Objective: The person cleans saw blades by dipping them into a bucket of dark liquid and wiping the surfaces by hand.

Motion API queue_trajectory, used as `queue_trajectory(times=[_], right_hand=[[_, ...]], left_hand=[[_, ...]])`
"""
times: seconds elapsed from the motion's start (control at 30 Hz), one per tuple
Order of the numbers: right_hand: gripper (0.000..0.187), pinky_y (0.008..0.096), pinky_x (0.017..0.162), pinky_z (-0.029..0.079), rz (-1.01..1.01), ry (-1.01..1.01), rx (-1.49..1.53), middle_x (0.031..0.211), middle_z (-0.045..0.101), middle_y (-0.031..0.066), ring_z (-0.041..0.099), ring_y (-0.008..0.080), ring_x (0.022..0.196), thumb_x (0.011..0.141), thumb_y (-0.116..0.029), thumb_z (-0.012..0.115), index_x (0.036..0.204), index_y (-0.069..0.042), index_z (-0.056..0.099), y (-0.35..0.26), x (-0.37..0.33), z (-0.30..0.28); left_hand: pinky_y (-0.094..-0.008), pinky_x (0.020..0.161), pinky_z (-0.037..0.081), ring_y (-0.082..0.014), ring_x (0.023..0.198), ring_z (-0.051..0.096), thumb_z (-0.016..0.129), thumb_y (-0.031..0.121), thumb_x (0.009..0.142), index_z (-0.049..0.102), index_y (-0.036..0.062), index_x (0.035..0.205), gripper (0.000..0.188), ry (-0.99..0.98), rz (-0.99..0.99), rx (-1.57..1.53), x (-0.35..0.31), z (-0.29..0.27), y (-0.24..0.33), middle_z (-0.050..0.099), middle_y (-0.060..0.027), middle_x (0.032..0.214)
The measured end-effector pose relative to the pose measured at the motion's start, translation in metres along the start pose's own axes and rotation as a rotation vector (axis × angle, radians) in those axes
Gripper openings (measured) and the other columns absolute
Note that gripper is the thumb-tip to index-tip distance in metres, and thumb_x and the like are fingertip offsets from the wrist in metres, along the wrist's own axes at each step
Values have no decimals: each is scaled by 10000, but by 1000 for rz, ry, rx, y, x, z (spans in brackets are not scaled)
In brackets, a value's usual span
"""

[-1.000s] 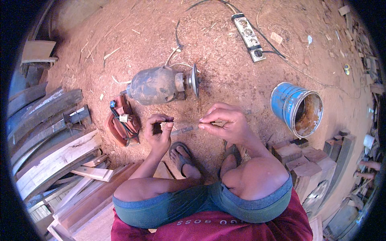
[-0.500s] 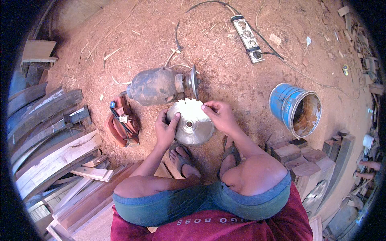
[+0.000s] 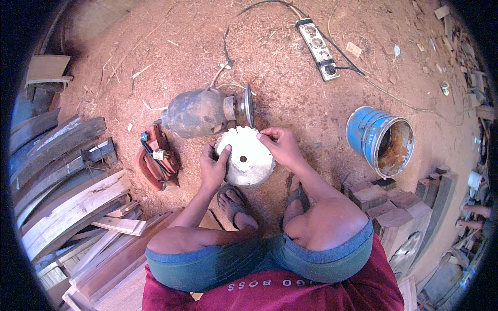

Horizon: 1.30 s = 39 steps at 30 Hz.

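Grey weathered wooden planks [image 3: 62,176] fill the left of the frame, with a red power tool [image 3: 157,161] lying just right of them. At centre, the left hand [image 3: 212,168] curls its fingers around the left rim of a pale round toothed saw blade [image 3: 245,158]. The right hand [image 3: 280,146] pinches the blade's upper right edge. A dusty grey bench-grinder motor [image 3: 199,111] sits just above. A rusty blue metal bucket [image 3: 381,140] stands at right.

A toothed saw blade [image 3: 245,158] of dull, pale grey metal with a matt face is held at its edges. The motor [image 3: 199,111] beside it is cased in dark, grimy metal. The bucket [image 3: 380,140] is painted blue outside and rusted brown inside. Rough, weathered wood is seen in the planks [image 3: 72,202]. The floor [image 3: 290,83] is covered in reddish sawdust.
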State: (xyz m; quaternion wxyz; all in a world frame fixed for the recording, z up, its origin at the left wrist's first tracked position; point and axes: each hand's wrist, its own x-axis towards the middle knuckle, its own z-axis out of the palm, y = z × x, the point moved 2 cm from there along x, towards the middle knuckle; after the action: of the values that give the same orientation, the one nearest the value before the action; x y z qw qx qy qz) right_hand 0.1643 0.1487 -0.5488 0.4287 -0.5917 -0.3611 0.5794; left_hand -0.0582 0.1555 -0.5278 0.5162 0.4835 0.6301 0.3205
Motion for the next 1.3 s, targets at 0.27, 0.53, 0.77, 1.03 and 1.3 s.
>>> queue_trajectory(times=[0.27, 0.53, 0.77, 1.03, 1.3], right_hand=[[225, 298, 643, 522, 13, -6, -20, 824, 735, 102, 664, 128, 695, 900, -181, 706, 952, 37, 726, -5, 0, -1], [246, 267, 679, 518, 53, -41, -109, 899, 733, 92, 655, 104, 768, 939, -177, 682, 1023, 53, 705, -2, 3, -2], [240, 274, 682, 519, 58, -33, -127, 894, 735, 93, 656, 104, 763, 936, -176, 684, 1014, 50, 708, -5, 2, 0], [225, 294, 657, 521, 44, 16, -95, 841, 736, 104, 666, 124, 721, 904, -172, 706, 967, 44, 720, -6, 0, 1], [219, 314, 641, 528, -19, 49, -64, 796, 737, 118, 684, 150, 693, 868, -171, 729, 923, 41, 731, -1, 3, 2]], left_hand=[[-310, 826, 506, -158, 900, 630, 708, 154, 919, 608, -54, 1105, 296, 17, -12, -18, 2, 1, -8, 686, -113, 986], [-304, 815, 506, -154, 886, 633, 705, 156, 922, 609, -47, 1103, 289, 17, -14, -30, 2, 1, -6, 689, -107, 976], [-300, 806, 506, -145, 876, 631, 707, 155, 921, 609, -43, 1102, 285, 15, -29, -28, 2, 2, -3, 690, -99, 971], [-290, 791, 509, -138, 868, 636, 698, 136, 921, 607, -42, 1109, 274, 7, -37, -35, 0, 4, 5, 692, -98, 978], [-290, 792, 511, -140, 869, 637, 701, 138, 921, 606, -43, 1105, 275, 15, -18, -35, -1, 3, 4, 693, -99, 972]])
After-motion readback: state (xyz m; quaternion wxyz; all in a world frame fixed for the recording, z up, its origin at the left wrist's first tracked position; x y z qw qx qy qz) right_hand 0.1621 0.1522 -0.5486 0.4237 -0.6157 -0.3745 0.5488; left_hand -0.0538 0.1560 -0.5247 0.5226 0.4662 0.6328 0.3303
